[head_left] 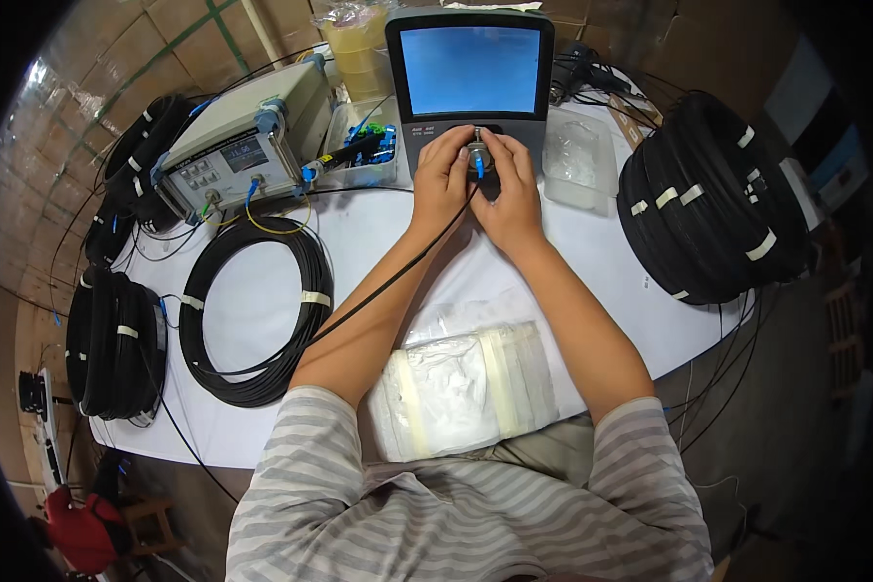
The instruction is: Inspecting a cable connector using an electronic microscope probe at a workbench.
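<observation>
One view, from your head, showed it all. Your left hand [443, 179] and right hand [507, 189] met at the round port [478, 158] below the blue screen [470, 68] of the grey tester [470, 92], fingers pinched around a blue-tipped connector [478, 167]; your fingers hid most of it. Its black cable [388, 281] ran under your left forearm to the coil [254, 310] on the white desk [592, 281]. A clear taped packet [466, 388] lay near your chest. The far-right bundle [713, 194], banded white, overhung the desk edge.
</observation>
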